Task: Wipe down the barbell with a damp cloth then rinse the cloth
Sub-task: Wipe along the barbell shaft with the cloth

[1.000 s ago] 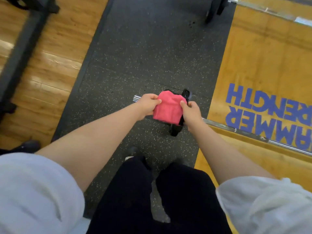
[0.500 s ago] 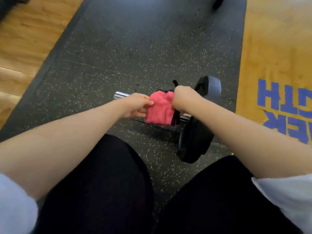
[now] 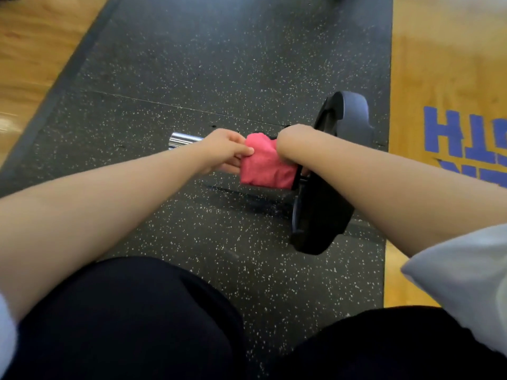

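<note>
A pink cloth (image 3: 264, 165) is draped over the chrome sleeve of the barbell (image 3: 182, 139), whose end pokes out to the left on the black rubber mat. My left hand (image 3: 226, 150) pinches the cloth's left edge. My right hand (image 3: 292, 144) grips its right side, with the fingers hidden behind the wrist. A black weight plate (image 3: 326, 193) sits on the sleeve just right of the cloth. The bar's shaft beyond the plate is hidden by my right arm.
The speckled rubber mat (image 3: 219, 64) runs away from me between wooden floor on the left and a wooden platform (image 3: 444, 64) with blue lettering on the right. My knees in dark trousers fill the bottom of the view.
I have lowered closer to the barbell, so the plate and cloth look larger. Both hands stay on the cloth, which has bunched and hangs lower over the sleeve.
</note>
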{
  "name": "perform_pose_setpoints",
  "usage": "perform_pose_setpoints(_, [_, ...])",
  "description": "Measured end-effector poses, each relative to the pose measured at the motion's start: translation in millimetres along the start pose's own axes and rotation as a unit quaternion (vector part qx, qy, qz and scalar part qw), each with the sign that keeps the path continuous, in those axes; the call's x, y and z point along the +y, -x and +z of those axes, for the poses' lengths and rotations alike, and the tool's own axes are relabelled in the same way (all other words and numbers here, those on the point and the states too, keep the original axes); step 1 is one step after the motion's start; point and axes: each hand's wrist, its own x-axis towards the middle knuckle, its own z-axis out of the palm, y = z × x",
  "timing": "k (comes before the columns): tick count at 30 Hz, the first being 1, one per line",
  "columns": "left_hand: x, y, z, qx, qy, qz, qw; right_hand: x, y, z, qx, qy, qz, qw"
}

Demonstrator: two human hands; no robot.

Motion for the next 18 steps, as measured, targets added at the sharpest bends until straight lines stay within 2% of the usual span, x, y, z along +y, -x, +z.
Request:
perform_pose_setpoints(3, [4.0,1.4,3.9,0.011,-0.035,0.021,0.999,4.7,10.3,-1.4,-0.004,-0.001,-0.002,1.000])
perform_pose_setpoints(6, [2.8,0.8,8.7,0.048,-0.105,0.055,0.992,3.2,7.6,7.4,0.025,-0.019,0.050,0.998])
perform_pose_setpoints(9, [1.3,-0.5,12.7,0.113,-0.269,0.125,0.948,-1.2,5.6,14.1,0.116,-0.067,0.091,0.987])
perform_pose_setpoints(12, [-1.9,-4.4,13.3,0.142,-0.264,0.156,0.941,-4.7,4.2,14.4,0.167,-0.070,0.080,0.980])
perform_pose_setpoints(15, [-7.0,-7.2,13.8,0.153,-0.245,0.177,0.941,-15.5,4.8,15.4,0.132,-0.044,0.063,0.988])
perform_pose_setpoints(18, [-11.6,-10.1,14.1,0.164,-0.285,0.216,0.919,-27.7,-3.2,25.0,0.058,-0.042,0.070,0.995])
